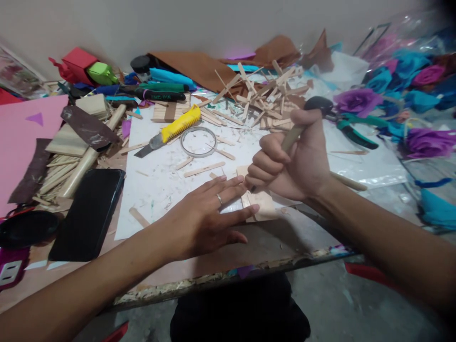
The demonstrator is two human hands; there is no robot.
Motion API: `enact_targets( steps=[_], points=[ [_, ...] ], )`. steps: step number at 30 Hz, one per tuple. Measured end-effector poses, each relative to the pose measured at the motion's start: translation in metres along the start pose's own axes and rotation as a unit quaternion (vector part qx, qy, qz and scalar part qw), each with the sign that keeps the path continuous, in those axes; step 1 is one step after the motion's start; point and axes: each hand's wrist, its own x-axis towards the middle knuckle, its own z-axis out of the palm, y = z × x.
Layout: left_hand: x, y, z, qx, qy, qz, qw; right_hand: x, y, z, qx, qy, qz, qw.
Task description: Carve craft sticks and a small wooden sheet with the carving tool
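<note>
My left hand [206, 216] lies flat with fingers stretched out, pressing on a small panel of glued wooden sticks [263, 204] on the white sheet [160, 185]. There is a ring on one finger. My right hand [292, 159] is clenched in a fist round a tool with a pale wooden handle and dark round top [315, 107], held upright with its tip down on the panel right beside my left fingertips. The tool's tip is hidden by my fingers.
A yellow utility knife [174, 130] and a tape ring [198, 141] lie behind my hands. A heap of wooden sticks [265, 97], green pliers [351, 128], paper flowers [402, 95], a black phone [87, 211] and wooden dowels [85, 159] surround the work area. The table's rough front edge [213, 280] is close.
</note>
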Motion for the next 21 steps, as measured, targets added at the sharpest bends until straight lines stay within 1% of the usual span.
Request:
enact_targets(
  steps=[5, 6, 8, 9, 10, 12, 16, 20, 21],
  points=[
    [0.0, 0.002, -0.001, -0.004, 0.0, -0.011, 1.0, -0.003, -0.003, 0.004, -0.028, -0.088, -0.044, 0.995],
    [0.001, 0.002, -0.002, -0.004, 0.002, -0.011, 1.0, -0.005, -0.004, 0.007, -0.035, -0.095, -0.055, 0.993],
    [0.001, 0.002, -0.002, -0.005, 0.002, -0.007, 1.0, -0.009, -0.005, 0.013, -0.044, -0.077, -0.07, 0.994],
    [0.001, 0.002, -0.003, -0.008, 0.0, -0.005, 1.0, -0.011, -0.005, 0.016, -0.049, -0.045, -0.069, 0.995],
    [0.002, 0.002, -0.004, -0.014, -0.005, -0.006, 1.0, -0.013, -0.004, 0.018, -0.05, -0.034, -0.066, 0.996],
    [0.003, 0.002, -0.006, -0.027, -0.022, -0.012, 0.999, -0.016, -0.001, 0.021, -0.046, -0.033, -0.048, 0.997],
    [0.005, 0.002, -0.01, -0.043, -0.039, -0.022, 0.998, -0.014, 0.002, 0.017, -0.052, -0.042, -0.033, 0.997],
    [0.004, 0.001, -0.009, -0.05, -0.035, -0.02, 0.998, -0.012, -0.002, 0.012, -0.08, -0.122, -0.029, 0.989],
    [0.004, 0.001, -0.008, -0.052, -0.034, -0.021, 0.998, -0.013, -0.003, 0.013, -0.084, -0.112, -0.019, 0.99]
  ],
)
